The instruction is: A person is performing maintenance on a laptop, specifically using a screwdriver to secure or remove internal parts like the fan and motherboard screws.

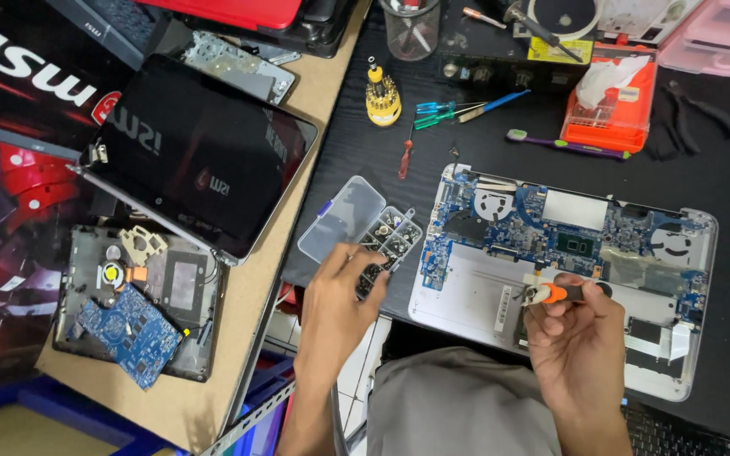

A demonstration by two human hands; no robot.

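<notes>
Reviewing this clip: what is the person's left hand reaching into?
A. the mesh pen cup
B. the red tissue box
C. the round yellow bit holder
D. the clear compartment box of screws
D. The left hand has its fingertips at the near end of the clear screw organiser box, lid open, left of the opened laptop chassis; the right hand holds an orange-handled screwdriver.

Single head-worn view, looking steeply down at the workbench.
The camera sits close above the person's lap, facing forward and down; the opened laptop [563, 279] fills the right half (both hands low in frame), a second bench lying to the left.
</notes>
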